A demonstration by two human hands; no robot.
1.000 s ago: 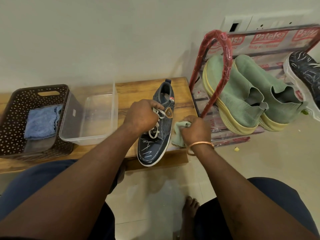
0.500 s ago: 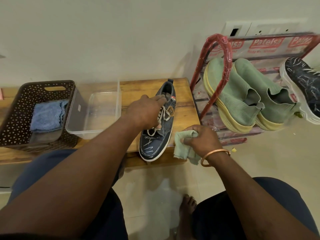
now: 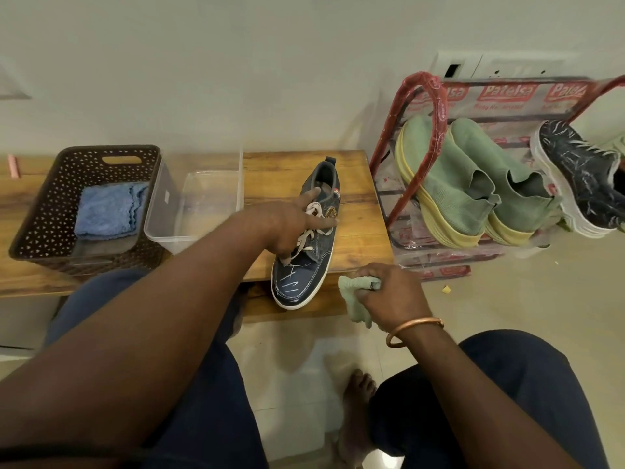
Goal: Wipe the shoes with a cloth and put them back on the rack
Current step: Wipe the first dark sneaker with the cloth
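left hand (image 3: 291, 228) fingers spread, steadying denim shoe (image 3: 304, 252); right hand (image 3: 389, 296) clenches green cloth (image 3: 355, 292)—wipe toe-to-heel, firm hold.

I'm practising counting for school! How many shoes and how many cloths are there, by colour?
Green shoes: 2, left green shoe and right green shoe.
Dark shoes: 2, bench shoe and rack shoe.
Cloths: 2, green cloth and blue cloth.
Total: 6.

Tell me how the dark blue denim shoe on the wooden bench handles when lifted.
The dark blue denim shoe likely keeps its shape, given its white sole. Loose laces should dangle. Its toe seemingly overhangs the wooden bench; nudges could drop it.
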